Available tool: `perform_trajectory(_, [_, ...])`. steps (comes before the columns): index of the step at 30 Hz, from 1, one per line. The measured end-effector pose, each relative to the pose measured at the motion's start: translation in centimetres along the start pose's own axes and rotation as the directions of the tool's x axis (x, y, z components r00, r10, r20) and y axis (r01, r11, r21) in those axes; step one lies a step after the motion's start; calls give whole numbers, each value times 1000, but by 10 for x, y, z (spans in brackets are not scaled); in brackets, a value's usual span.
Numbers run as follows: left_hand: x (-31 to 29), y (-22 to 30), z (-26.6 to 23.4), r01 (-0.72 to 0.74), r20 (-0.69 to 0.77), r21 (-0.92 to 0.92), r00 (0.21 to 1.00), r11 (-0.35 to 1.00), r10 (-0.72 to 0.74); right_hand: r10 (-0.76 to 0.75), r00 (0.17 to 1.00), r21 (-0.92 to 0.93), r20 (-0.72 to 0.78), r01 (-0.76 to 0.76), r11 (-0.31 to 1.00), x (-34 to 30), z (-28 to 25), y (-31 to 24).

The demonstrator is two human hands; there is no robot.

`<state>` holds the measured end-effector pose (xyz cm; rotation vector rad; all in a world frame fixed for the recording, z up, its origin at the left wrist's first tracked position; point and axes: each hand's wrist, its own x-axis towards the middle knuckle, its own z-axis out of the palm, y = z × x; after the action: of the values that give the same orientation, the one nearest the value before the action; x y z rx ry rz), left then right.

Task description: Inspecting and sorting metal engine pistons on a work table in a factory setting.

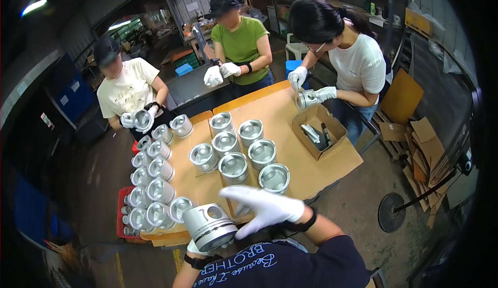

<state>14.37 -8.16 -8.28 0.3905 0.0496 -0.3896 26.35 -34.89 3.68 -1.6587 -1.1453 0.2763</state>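
Note:
A silver metal piston (207, 227) is tilted on its side just above the near table edge, its pin hole and ring grooves showing. My left hand (194, 247), in a white glove, supports it from below; most of its fingers are hidden behind the piston. Beside it on the right, my right hand (270, 208), also gloved in white, has its fingers stretched out and spread, with the thumb close to the piston's grooved end. Whether that thumb touches the metal I cannot tell. Several more pistons (233, 167) stand on the table just beyond my hands.
Cardboard covers the table (324, 171). Rows of pistons (161, 190) line its left side, near a red crate (122, 228). An open cardboard box (340, 131) holds small items. Three gloved people (241, 39) stand across the table; two hold pistons. A round-based stand (391, 212) is right.

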Motion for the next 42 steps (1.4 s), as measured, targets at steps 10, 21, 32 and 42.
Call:
perform_trajectory(10, [-14, -11, -38, -381, -125, -74, 920, 922, 370, 588, 495, -668, -640, -736, -107, -70, -235, 201])
perform_trajectory(21, [-20, -16, 5, -571, -122, 233, 786, 788, 606, 622, 279, -419, -732, -904, -88, -67, -238, 186])
perform_trajectory(32, [23, -6, 72, -634, -185, 182, 729, 752, 659, -13, 814, -408, -581, -278, 870, -69, -97, 45])
perform_trajectory(42, [52, -10, 119, -709, -183, 255, 633, 658, 753, -26, 1000, -325, 15, 29, 945, -6, 34, 57])
